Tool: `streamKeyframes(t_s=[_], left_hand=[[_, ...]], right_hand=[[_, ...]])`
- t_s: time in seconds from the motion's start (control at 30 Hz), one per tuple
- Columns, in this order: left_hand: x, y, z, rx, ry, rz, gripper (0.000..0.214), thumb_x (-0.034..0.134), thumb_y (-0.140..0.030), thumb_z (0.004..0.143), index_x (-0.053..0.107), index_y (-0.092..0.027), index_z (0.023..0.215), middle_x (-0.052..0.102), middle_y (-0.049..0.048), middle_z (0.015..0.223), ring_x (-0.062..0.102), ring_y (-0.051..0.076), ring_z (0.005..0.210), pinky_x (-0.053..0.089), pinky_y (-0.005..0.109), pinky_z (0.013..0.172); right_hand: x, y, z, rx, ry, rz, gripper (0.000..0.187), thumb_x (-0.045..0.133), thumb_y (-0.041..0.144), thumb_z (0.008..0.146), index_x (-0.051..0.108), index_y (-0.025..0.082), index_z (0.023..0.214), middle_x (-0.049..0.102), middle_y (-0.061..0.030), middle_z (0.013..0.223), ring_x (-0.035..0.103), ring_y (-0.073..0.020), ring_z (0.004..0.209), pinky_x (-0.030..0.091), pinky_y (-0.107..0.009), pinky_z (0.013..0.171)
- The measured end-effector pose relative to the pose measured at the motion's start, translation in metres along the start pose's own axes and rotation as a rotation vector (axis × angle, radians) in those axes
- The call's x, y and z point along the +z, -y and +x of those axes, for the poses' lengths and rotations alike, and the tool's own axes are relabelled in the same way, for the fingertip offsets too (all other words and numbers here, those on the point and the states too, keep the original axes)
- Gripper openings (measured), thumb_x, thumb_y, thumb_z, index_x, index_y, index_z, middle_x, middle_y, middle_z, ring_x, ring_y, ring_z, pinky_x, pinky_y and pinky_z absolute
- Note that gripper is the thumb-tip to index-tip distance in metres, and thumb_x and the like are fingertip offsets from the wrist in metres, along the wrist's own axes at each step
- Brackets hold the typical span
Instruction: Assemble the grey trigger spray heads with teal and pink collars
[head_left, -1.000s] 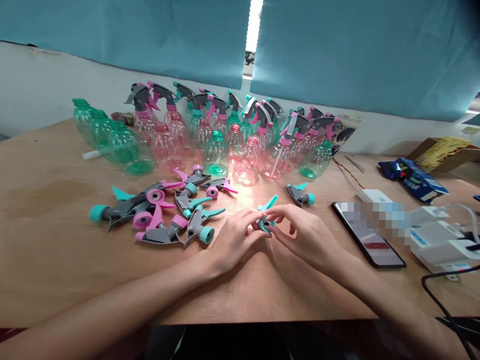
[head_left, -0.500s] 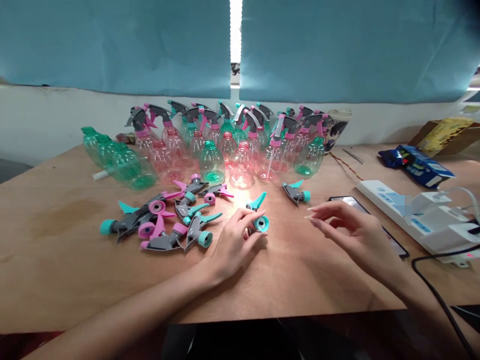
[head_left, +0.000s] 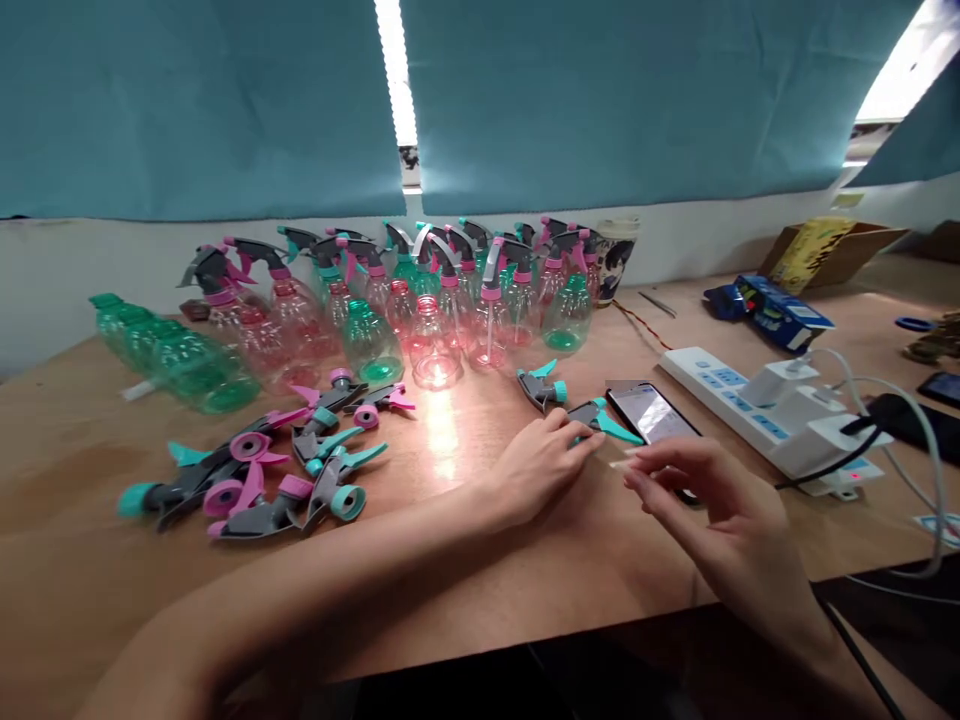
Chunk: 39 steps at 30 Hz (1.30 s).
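My left hand is closed on a grey and teal trigger spray head, low over the wooden table; its teal lever sticks out to the right and my fingers cover its near part. Just right of it, my right hand is raised with thumb and forefinger pinched together; a small pale bit shows at the tips, too small to name. Another teal-capped spray head lies beyond my left hand. To the left is a loose pile of grey spray heads with pink and teal parts.
Behind stand several clear pink bottles and green bottles, some topped with spray heads. Green bottles line the left. On the right are a phone, a white power strip with cables, a blue packet and a paper cup.
My left hand has carried the spray head rightward, near the phone and the other loose spray head. My right hand stays pinched and is now closer to the left. The view has turned right.
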<state>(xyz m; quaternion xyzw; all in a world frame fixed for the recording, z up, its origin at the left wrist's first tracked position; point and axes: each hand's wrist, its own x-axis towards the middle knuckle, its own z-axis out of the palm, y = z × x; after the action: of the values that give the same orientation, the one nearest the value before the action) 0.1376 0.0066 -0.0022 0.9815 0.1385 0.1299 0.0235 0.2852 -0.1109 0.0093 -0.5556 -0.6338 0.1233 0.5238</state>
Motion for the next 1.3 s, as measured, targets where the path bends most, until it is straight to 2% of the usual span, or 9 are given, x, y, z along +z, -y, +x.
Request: streamKeyframes(t_s=[0.2, 0.4, 0.53, 0.7, 0.87, 1.0, 1.07, 1.2, 1.3], left_hand=[[-0.008, 0.008, 0.004, -0.063, 0.027, -0.02, 0.04, 0.047, -0.008, 0.089, 0.048, -0.014, 0.128, 0.059, 0.0109, 0.123, 0.051, 0.023, 0.11, 0.044, 0.037, 0.093], [-0.014, 0.027, -0.025, -0.151, -0.042, -0.093, 0.04, 0.047, -0.006, 0.088, 0.052, -0.016, 0.126, 0.062, 0.0092, 0.116, 0.055, 0.021, 0.105, 0.049, 0.036, 0.087], [-0.033, 0.037, -0.061, -0.219, -0.038, -0.077, 0.038, 0.05, -0.008, 0.088, 0.054, -0.017, 0.125, 0.061, 0.0104, 0.116, 0.056, 0.022, 0.105, 0.049, 0.035, 0.085], [-0.08, 0.051, -0.122, -0.38, -0.004, 0.001, 0.034, 0.045, -0.009, 0.089, 0.059, -0.018, 0.119, 0.059, 0.0103, 0.118, 0.055, 0.023, 0.107, 0.048, 0.035, 0.086], [-0.109, 0.067, -0.184, -0.547, -0.023, 0.027, 0.032, 0.039, -0.022, 0.096, 0.059, -0.022, 0.121, 0.06, 0.0077, 0.115, 0.055, 0.023, 0.104, 0.046, 0.036, 0.086], [-0.108, 0.067, -0.22, -0.576, -0.076, -0.005, 0.035, 0.034, -0.024, 0.098, 0.06, -0.026, 0.121, 0.059, 0.0067, 0.117, 0.052, 0.024, 0.107, 0.043, 0.039, 0.09], [-0.105, 0.059, -0.23, -0.555, -0.085, -0.019, 0.03, 0.044, -0.031, 0.095, 0.061, -0.026, 0.119, 0.059, 0.0069, 0.113, 0.052, 0.024, 0.105, 0.043, 0.039, 0.089], [-0.097, 0.037, -0.231, -0.531, 0.0, -0.038, 0.046, 0.073, -0.035, 0.076, 0.059, -0.025, 0.119, 0.057, 0.007, 0.11, 0.052, 0.025, 0.1, 0.045, 0.034, 0.081], [-0.092, 0.027, -0.221, -0.547, 0.068, -0.01, 0.03, 0.073, -0.025, 0.077, 0.064, -0.018, 0.105, 0.058, 0.0075, 0.1, 0.051, 0.025, 0.096, 0.044, 0.033, 0.076]], right_hand=[[0.004, -0.002, -0.003, -0.001, 0.082, -0.016, 0.01, 0.059, 0.023, 0.088, 0.057, 0.026, 0.098, 0.065, 0.0005, 0.089, 0.062, -0.0124, 0.07, 0.053, -0.026, 0.063], [0.016, 0.005, 0.001, -0.025, 0.166, -0.001, 0.014, 0.057, 0.017, 0.088, 0.055, 0.025, 0.1, 0.065, 0.0009, 0.092, 0.061, -0.0095, 0.065, 0.054, -0.023, 0.063], [0.031, 0.01, 0.005, -0.048, 0.247, 0.027, 0.016, 0.054, 0.014, 0.088, 0.055, 0.023, 0.102, 0.064, -0.0012, 0.095, 0.061, -0.0097, 0.067, 0.054, -0.022, 0.06], [0.062, 0.02, 0.014, -0.156, 0.377, -0.008, 0.018, 0.054, 0.014, 0.087, 0.053, 0.022, 0.104, 0.063, -0.003, 0.092, 0.061, -0.0123, 0.069, 0.053, -0.024, 0.058], [0.096, 0.039, 0.024, -0.177, 0.674, -0.135, 0.023, 0.054, 0.016, 0.088, 0.051, 0.022, 0.11, 0.057, -0.007, 0.11, 0.061, -0.019, 0.092, 0.054, -0.036, 0.08], [0.122, 0.05, 0.028, -0.241, 0.808, -0.154, 0.012, 0.05, 0.02, 0.09, 0.054, 0.021, 0.102, 0.055, -0.0084, 0.112, 0.06, -0.0216, 0.099, 0.052, -0.038, 0.085], [0.133, 0.051, 0.03, -0.262, 0.818, -0.134, 0.008, 0.05, 0.021, 0.091, 0.054, 0.021, 0.098, 0.055, -0.0082, 0.11, 0.06, -0.0207, 0.096, 0.051, -0.037, 0.084], [0.15, 0.045, 0.036, -0.188, 0.789, -0.06, 0.009, 0.052, 0.024, 0.09, 0.054, 0.021, 0.098, 0.055, -0.0065, 0.104, 0.062, -0.0155, 0.08, 0.052, -0.033, 0.074], [0.159, 0.04, 0.043, -0.116, 0.771, -0.032, 0.01, 0.056, 0.026, 0.087, 0.056, 0.021, 0.095, 0.057, -0.002, 0.084, 0.058, -0.0143, 0.069, 0.049, -0.03, 0.064]])
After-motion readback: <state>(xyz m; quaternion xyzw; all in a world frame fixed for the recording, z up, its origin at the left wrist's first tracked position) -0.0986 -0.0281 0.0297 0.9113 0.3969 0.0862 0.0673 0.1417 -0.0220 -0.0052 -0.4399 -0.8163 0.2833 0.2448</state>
